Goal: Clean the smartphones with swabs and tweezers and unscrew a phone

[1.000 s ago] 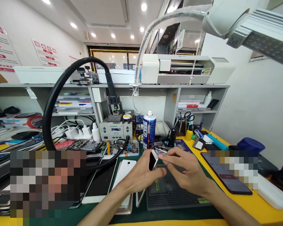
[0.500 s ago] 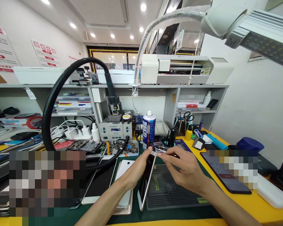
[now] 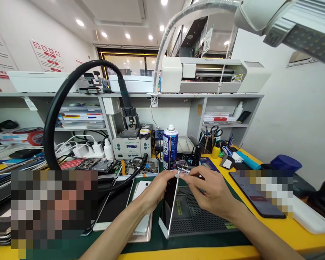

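My left hand (image 3: pixel 158 188) grips a white-framed smartphone (image 3: pixel 170 213) near its top. The phone is tilted, its dark screen facing left and its lower end close to the mat. My right hand (image 3: pixel 207 187) is closed in a pinch at the phone's upper edge, its fingertips meeting my left thumb. A tiny pale piece (image 3: pixel 178 174) shows between the fingertips; its kind is too small to tell. Below my right hand lies a black perforated mat (image 3: pixel 197 224). Just behind the hands stands a blue spray can (image 3: pixel 170 148).
Left of the phone lie a white phone (image 3: pixel 142 224) and a larger black-screened device (image 3: pixel 115 206). A black hose (image 3: pixel 50 133) arches over the left side from a grey soldering station (image 3: pixel 131 148). A parts tray (image 3: pixel 138 168) sits behind. At right lies a dark phone (image 3: pixel 256 195).
The view has shifted slightly. My right fingertips have come closer to the phone's top edge and my left thumb, and the phone is turned a little.
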Demonstrator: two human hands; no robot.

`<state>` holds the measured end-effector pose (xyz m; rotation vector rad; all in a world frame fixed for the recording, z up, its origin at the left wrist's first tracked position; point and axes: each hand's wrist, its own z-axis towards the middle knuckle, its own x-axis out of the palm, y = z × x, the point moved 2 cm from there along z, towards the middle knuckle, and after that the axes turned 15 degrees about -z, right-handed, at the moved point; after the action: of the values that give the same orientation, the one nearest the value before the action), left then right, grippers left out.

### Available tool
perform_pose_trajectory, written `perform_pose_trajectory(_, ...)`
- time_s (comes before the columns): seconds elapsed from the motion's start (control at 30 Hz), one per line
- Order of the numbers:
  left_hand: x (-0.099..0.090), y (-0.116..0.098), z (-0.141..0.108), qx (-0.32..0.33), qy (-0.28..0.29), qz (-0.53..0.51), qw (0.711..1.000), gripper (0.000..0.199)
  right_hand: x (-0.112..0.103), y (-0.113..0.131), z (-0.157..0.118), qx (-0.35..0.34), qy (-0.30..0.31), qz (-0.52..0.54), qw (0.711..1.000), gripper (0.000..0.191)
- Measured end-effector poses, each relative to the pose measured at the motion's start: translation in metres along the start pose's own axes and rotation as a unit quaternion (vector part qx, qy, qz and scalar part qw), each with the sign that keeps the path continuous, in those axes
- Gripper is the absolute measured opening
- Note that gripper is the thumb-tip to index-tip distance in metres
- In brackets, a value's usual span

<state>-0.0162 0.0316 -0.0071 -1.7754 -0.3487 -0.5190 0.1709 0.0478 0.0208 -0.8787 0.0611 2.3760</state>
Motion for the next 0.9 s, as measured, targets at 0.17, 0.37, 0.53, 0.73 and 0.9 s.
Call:
perform_pose_trajectory(0.17,0.004,-0.003,-0.002,0.000,0.001,-0.032,0.999,0.042,-0.001,0.001,0.001,-0.004,0.009,-0.006,1.000,0.031)
perform_pose_trajectory(0.37,0.007,-0.006,-0.003,0.005,0.010,-0.040,0.999,0.038,-0.001,0.005,0.001,-0.020,0.030,-0.005,0.999,0.032)
perform_pose_trajectory(0.53,0.006,-0.010,-0.004,0.005,0.023,-0.032,0.999,0.039,-0.002,0.010,-0.001,-0.045,0.060,0.022,0.997,0.037)
perform_pose_trajectory(0.73,0.006,-0.012,-0.004,0.023,0.016,-0.033,0.999,0.040,-0.003,0.018,-0.003,-0.066,0.085,0.047,0.993,0.035)
perform_pose_trajectory(0.9,0.007,-0.017,-0.004,0.030,-0.011,-0.054,0.998,0.038,-0.007,0.029,-0.002,-0.094,0.102,0.070,0.988,0.036)
